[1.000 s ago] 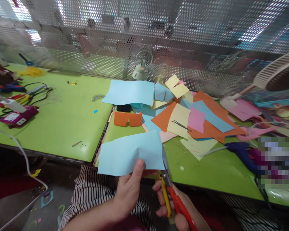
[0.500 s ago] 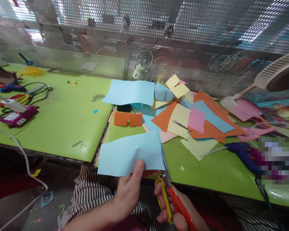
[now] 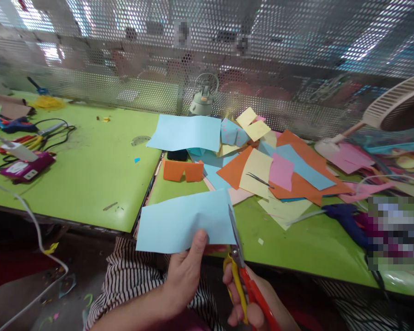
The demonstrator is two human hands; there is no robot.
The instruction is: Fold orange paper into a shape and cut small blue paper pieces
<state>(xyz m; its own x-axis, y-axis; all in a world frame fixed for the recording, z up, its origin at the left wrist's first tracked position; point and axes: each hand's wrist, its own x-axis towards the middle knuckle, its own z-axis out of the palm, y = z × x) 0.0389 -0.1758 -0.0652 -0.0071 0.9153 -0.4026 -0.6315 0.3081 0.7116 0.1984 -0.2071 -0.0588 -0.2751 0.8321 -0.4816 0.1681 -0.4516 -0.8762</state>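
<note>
A light blue sheet of paper (image 3: 179,220) is pinched in my left hand (image 3: 188,271), with the thumb on top near its lower edge and the fingers hidden beneath. My right hand (image 3: 255,294) is closed around scissors (image 3: 237,253) with one red and one yellow handle. Their blades lie along the sheet's right edge, pointing away from me. Just beyond the sheet stands a folded orange paper piece (image 3: 183,171). Behind that, another light blue sheet (image 3: 188,131) partly covers a black phone-like object (image 3: 177,155).
Paper scraps in several colours (image 3: 279,170) are heaped to the right, with tweezers (image 3: 260,180) on top. A blue glue gun (image 3: 345,218) and a fan (image 3: 396,105) are farther right. A purple box (image 3: 27,166) with cables sits left. A perforated metal screen (image 3: 124,59) rises behind the table.
The left end of the held blue sheet has shifted slightly left. The scissor handles look a little closer together. At the far left, a brown item has changed position.
</note>
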